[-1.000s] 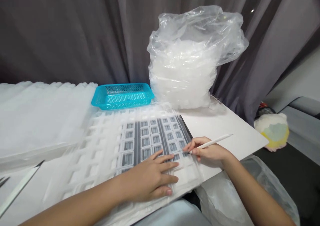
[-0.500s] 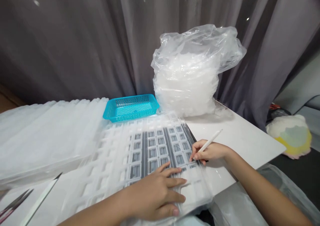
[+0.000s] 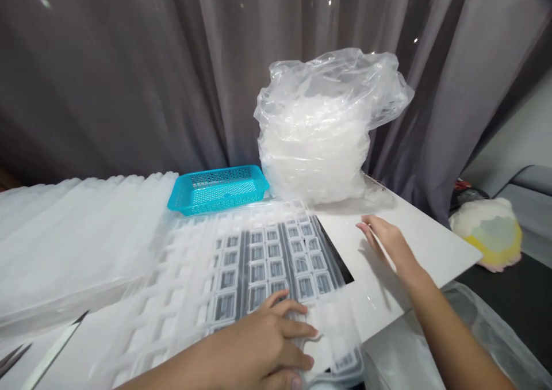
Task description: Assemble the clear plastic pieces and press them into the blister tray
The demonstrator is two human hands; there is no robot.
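Hands: two, one left hand [image 3: 271,338] and one right hand [image 3: 383,240]
Blue mesh basket [image 3: 219,194]: one
Bulging clear bag [image 3: 317,137]: one, standing on the table
Clear plastic sheeting [image 3: 401,350] below table edge: one visible patch
Compartmented trays [image 3: 172,301]: overlapping, too merged to count
White-handled blade [image 3: 54,350]: one
Dark pointed tips [image 3: 15,358]: two, cut off by the view
White-and-yellow plush item [image 3: 489,234]: one
White table [image 3: 414,252]: one

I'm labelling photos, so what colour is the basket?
Bright blue, leaning turquoise; the basket shows best in the head view.
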